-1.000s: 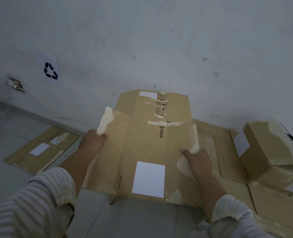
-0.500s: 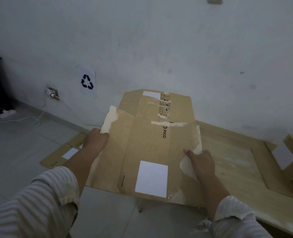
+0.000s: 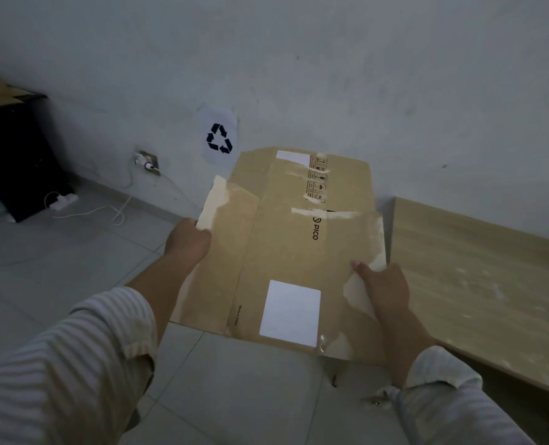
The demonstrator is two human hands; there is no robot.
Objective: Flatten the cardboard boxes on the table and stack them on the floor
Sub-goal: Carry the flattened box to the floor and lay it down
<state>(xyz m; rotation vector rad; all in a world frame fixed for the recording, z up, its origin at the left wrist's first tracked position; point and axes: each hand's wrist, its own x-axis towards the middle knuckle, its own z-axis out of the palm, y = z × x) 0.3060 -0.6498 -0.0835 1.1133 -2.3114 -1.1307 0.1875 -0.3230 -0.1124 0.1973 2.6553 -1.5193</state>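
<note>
Two hands share one flattened cardboard box (image 3: 286, 252), carried in the air over the floor tiles (image 3: 57, 268). Left hand (image 3: 188, 240) clamps the left flap edge, fingers curled under it, thumb side on the pale torn strip. Box spreads rightward from that hand, long axis running away from the person toward the wall (image 3: 298, 75), far end tilted up. Right hand (image 3: 382, 290) pinches the right edge lower down, thumb on top near the peeled patch, so it sits nearer the body than the left. White label (image 3: 290, 313) lies between the hands, close to the near edge. Right of the right hand, the wooden table (image 3: 475, 268), bare where visible. No floor stack shows now; probably hidden under the box or out of view, cannot tell which. Recycling sign (image 3: 220, 139) on the wall just beyond the left hand likely marks the drop zone, so the left hand leads. Versus earlier frames: view swung left, the unflattened boxes and the floor cardboard left the frame, sign now closer to the box, grips unchanged.
</note>
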